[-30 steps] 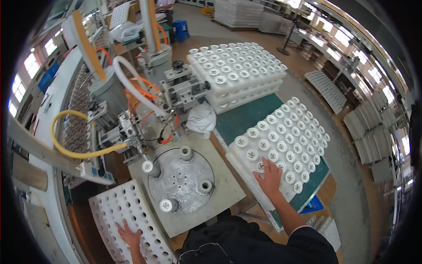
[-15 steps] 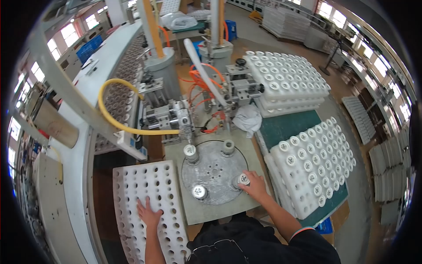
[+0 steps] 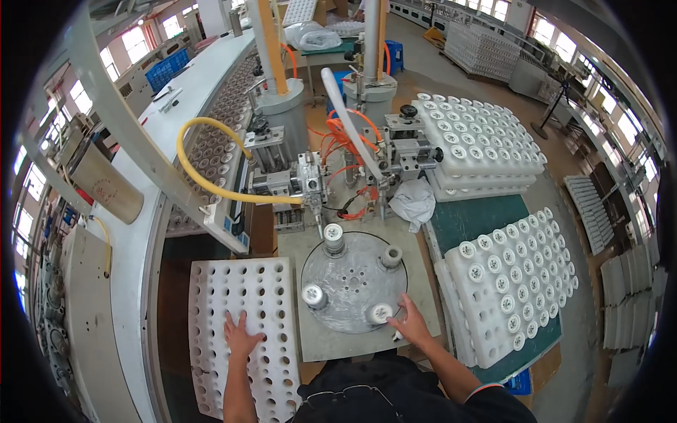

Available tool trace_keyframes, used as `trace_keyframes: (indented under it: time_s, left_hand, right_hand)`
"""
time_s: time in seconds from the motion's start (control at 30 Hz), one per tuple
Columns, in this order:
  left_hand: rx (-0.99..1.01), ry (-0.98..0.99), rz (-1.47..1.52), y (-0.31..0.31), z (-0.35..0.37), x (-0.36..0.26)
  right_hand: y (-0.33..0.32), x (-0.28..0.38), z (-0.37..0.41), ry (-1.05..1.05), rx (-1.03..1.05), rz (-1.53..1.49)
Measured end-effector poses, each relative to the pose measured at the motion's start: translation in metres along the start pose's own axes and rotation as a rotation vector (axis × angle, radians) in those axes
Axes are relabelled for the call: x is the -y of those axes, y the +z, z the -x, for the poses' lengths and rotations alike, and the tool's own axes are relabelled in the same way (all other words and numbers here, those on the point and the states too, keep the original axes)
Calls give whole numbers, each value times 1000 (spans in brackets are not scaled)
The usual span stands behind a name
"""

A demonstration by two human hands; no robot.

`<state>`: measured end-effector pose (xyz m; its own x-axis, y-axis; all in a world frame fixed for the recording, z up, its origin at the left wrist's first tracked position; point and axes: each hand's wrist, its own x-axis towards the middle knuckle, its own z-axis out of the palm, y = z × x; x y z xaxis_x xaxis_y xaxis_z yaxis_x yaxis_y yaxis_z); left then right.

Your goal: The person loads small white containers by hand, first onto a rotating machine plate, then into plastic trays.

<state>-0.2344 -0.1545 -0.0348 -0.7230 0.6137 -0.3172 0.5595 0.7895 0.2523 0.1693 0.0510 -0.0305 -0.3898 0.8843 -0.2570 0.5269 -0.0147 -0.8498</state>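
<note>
My left hand lies with fingers spread on a white perforated tray with rows of holes. At the right edge of a round metal turntable, my right hand has its thumb and fingers apart beside a white-topped cylindrical part. That part sits upright in a holder near the front of the disc, with the fingertips right at its side. Similar white-topped parts stand at the left and back of the disc. A holder at the back right shows an open top.
Behind the turntable stand pneumatic fixtures with a yellow hose and orange tubes. A filled tray of white-topped parts lies on a green surface at the right, with stacked trays behind. A conveyor runs along the left.
The turntable has turned clockwise, carrying its parts round. My right hand's fingers have opened away from the cylindrical part they were around. My left hand stays on the tray; the view has shifted slightly.
</note>
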Motion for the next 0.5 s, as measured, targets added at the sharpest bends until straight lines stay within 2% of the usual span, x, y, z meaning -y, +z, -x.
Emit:
trace_keyframes:
  time_s: [0.07, 0.1, 0.17, 0.2, 0.27, 0.3, 0.37, 0.5]
  left_hand:
    - [-7, 6, 8, 0, 1, 0]
    - [-15, 0, 18, 1, 2, 0]
    - [-13, 10, 20, 0, 2, -1]
    - [-17, 6, 26, -1, 3, -2]
    - [-17, 11, 23, -3, 4, -3]
    - [-4, 16, 34, -4, 5, -2]
    - [8, 22, 50, -4, 6, 0]
    - [20, 66, 103, -4, 6, 7]
  right_hand:
    - [-4, -15, -12, -155, -187, 204]
    - [-10, -5, -16, -147, -198, 205]
    - [-14, 22, -36, -489, -336, 473]
    - [-11, 28, -44, -484, -346, 474]
    - [-1, 31, -61, -610, -222, 708]
    - [7, 25, -66, -606, -229, 709]
    - [20, 16, -68, -624, -71, 936]
    - [14, 19, -58, -546, -29, 784]
